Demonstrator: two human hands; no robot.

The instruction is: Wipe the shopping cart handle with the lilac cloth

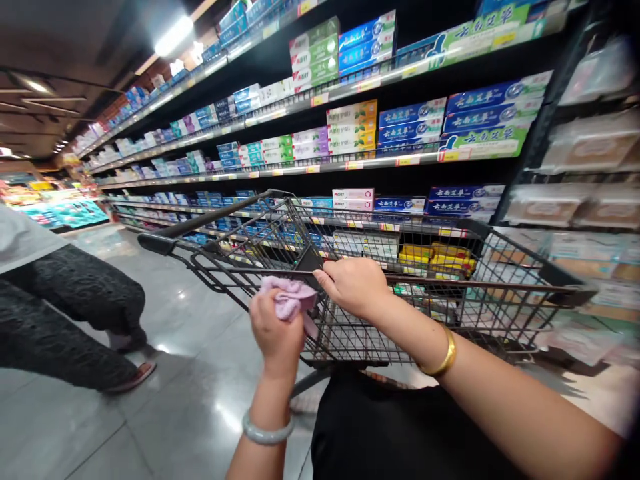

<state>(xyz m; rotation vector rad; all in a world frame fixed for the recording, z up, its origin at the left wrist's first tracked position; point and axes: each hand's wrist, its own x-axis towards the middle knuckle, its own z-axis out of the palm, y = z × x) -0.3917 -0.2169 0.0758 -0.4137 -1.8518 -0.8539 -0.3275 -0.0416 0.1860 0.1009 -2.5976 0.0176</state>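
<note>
A black wire shopping cart (400, 343) stands sideways in front of me, with its handle bar (210, 213) toward the left. Wrapped in the fingers of my left hand (275, 327) is a crumpled light purple cloth (290, 297), close against the cart's near side. My right hand (353, 283) is closed round the cart's near top rim, just right of the cloth. Through the wire mesh no goods can be made out for certain inside the basket.
Long shelves (360, 163) full of boxed toothpaste run along the far side of the cart. Packaged goods (590, 150) hang on a rack at the right. A person in dark patterned trousers (80, 287) walks on the grey tiled floor (195, 387) at the left.
</note>
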